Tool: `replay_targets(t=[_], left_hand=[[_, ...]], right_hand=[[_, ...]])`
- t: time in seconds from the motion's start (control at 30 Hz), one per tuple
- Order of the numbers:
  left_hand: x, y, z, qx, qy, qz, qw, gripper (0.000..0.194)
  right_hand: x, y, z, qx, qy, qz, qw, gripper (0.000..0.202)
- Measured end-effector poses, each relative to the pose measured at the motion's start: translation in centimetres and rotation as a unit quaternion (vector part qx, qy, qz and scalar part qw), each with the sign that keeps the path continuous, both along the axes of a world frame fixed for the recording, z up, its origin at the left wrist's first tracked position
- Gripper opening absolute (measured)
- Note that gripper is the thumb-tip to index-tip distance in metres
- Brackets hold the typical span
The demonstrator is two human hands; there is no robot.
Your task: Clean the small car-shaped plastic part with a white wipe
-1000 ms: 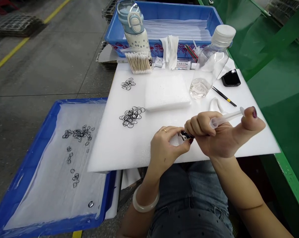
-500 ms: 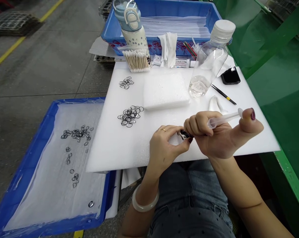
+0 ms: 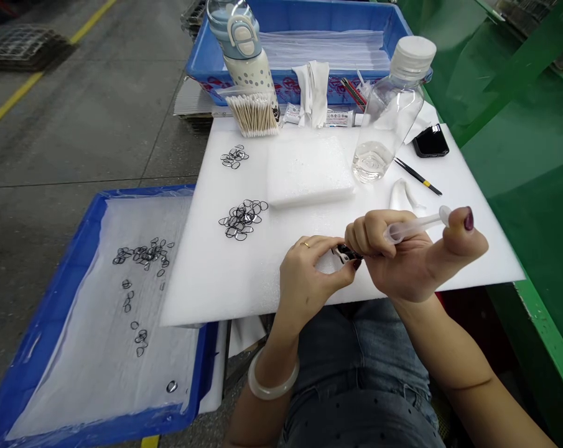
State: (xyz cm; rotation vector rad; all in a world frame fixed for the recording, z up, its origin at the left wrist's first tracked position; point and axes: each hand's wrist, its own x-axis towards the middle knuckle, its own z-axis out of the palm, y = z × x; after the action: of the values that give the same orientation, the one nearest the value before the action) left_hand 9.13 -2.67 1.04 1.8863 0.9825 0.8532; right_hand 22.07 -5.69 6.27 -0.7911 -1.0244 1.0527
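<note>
My left hand (image 3: 307,274) pinches a small glossy black part (image 3: 343,252) with light highlights between thumb and fingertips; its exact kind is hard to make out. Close against it, my right hand (image 3: 402,255) wraps its fingers round a translucent plastic syringe (image 3: 409,229). The right thumb lies at the syringe's plunger end, and its tip end is hidden behind the fingers. Both hands are above the front of a white foam board (image 3: 201,292). On that board, to the left, lie a larger pile of thin black rings (image 3: 242,219) and a smaller pile behind it.
A white foam block (image 3: 309,171) sits mid-board. Behind it are a clear bottle (image 3: 379,137), cotton swabs (image 3: 252,115) and a tumbler (image 3: 246,62). Tweezers (image 3: 418,176) and a phone (image 3: 430,141) lie right. At left, a blue tray (image 3: 61,267) holds more rings; a blue bin (image 3: 300,12) stands behind.
The view has shifted slightly. Both hands keep the same grip, and the right thumb with the syringe's plunger end sits a little closer to the fingers.
</note>
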Motion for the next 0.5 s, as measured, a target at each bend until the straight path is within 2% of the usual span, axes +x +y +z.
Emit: replay_targets(t=[0.5], left_hand=[[0.01,-0.01,-0.14,0.011,-0.005,0.001,1.000,0.015]], right_hand=[[-0.84,0.31,-0.44,0.027,0.027,-0.065,0.997,0.072]])
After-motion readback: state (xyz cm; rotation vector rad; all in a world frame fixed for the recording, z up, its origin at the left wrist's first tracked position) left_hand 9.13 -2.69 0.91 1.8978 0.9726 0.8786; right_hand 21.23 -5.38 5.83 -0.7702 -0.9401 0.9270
